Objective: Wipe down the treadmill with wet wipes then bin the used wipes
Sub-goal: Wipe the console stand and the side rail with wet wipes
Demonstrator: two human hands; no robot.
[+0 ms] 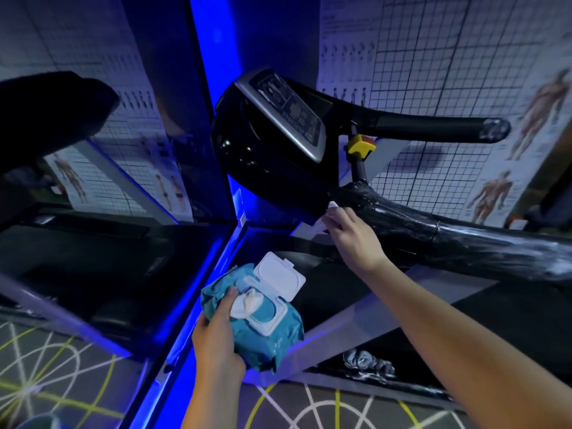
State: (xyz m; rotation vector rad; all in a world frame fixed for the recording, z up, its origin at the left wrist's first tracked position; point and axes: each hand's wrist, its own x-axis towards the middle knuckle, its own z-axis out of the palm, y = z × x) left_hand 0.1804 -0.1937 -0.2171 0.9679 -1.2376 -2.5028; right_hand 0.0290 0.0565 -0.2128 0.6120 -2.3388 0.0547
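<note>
A white wipe (318,226) is pinched in the fingers of the right hand (349,239) and held against the near handrail (433,233) of the treadmill, just below the console (291,116). A blue pack of wet wipes (272,339) is gripped from the side by the left hand (216,335), thumb on top. Its lid (278,277) is flipped open and a fresh wipe (246,301) pokes out. Wiping is judged to be in its early part: the console and far handrail (433,126) appear left to do. No bin is seen, so nothing has been binned.

Wipe (332,206) mostly hidden under right hand (353,239); handrail (470,243) cut off at right edge.
</note>
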